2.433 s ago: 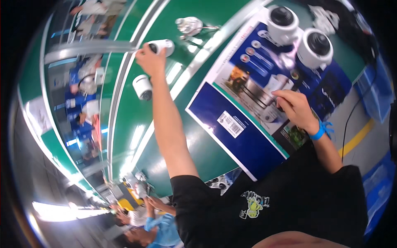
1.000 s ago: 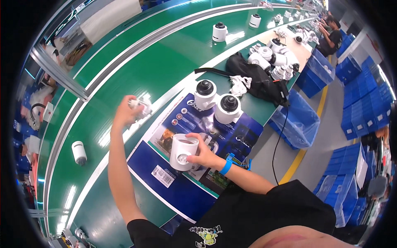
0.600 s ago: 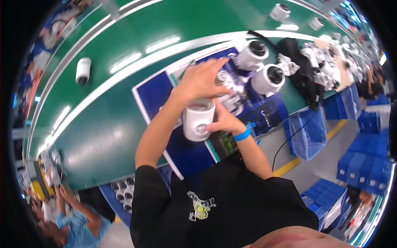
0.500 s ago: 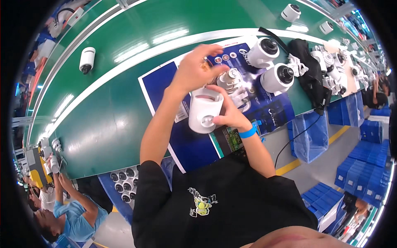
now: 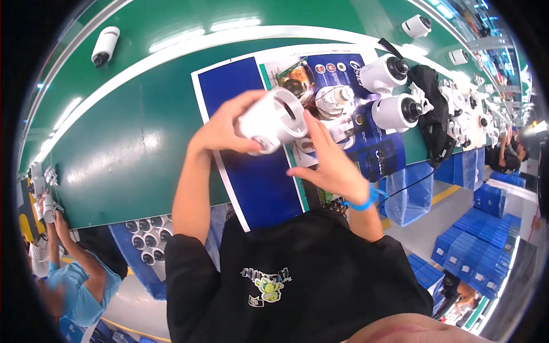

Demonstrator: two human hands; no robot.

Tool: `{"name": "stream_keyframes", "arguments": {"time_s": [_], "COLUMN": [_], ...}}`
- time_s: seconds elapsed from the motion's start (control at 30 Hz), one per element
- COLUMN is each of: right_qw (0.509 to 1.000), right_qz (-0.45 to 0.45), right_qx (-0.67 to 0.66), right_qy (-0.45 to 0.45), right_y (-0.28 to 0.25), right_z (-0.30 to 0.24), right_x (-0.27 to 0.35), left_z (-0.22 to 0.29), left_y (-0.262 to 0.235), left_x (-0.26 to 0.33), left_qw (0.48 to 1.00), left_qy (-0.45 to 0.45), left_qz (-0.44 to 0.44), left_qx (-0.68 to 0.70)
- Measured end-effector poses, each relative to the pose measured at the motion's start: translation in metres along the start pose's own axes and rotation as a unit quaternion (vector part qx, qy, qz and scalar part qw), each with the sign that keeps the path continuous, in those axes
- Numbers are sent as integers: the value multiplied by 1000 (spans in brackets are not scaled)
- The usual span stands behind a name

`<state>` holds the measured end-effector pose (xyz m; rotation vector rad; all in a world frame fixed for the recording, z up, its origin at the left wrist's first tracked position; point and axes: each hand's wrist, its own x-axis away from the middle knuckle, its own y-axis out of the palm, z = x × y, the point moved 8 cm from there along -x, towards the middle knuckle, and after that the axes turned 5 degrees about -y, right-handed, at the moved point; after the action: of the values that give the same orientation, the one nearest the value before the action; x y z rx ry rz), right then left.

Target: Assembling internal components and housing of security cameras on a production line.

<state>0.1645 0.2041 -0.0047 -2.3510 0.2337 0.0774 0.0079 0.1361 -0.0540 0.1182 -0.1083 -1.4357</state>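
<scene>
Green surface (image 5: 126,171) stretches across most of the view, with a pale rail (image 5: 274,32) bending along it. Beyond the rail, more green shines with strips of light. On the right, a stack of blue boxes (image 5: 477,246) sits on the grey floor, and a blue bin (image 5: 409,197) with a clear bag stands near the surface. At the lower left, another person in a light blue shirt (image 5: 94,288) works at the same surface.

A big printed card sheet (image 5: 246,177), mostly dark blue, lies on the surface in front of the hands. To the right of it is a floppy black bag (image 5: 437,126). Just below the surface, a blue tray (image 5: 127,266) holds rows of round white things with black middles.

Two fat white cameras with black domes, a farther camera (image 5: 377,75) and a nearer camera (image 5: 392,112), stand side by side on the sheet. A long white camera (image 5: 106,46) lies beyond the rail at the far left.

The white shell (image 5: 271,120) is hollow like a cup. It tilts above the sheet, its hollow end facing right. The left hand (image 5: 229,123) grips its closed end. The right hand (image 5: 334,163) has its fingers spread, near the rim; I cannot tell if they touch it. Past those fingers, a knobby white part (image 5: 334,100) rests on the sheet. A blue band (image 5: 369,198) circles the right wrist.
</scene>
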Motion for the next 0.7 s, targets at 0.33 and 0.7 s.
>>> {"name": "stream_keyframes", "arguments": {"time_s": [0.33,0.7], "right_qw": [960,958], "right_qz": [103,-40], "right_qx": [228,268], "right_qy": [-128,-100], "right_y": [-76,-34], "right_z": [6,59], "right_x": [-112,-124], "left_z": [26,21], "left_y": [-53,-42], "left_x": [11,7], "left_qw": [959,960], "left_qy": [121,105], "left_qz": [258,247], "left_qx": [-7,-82]}}
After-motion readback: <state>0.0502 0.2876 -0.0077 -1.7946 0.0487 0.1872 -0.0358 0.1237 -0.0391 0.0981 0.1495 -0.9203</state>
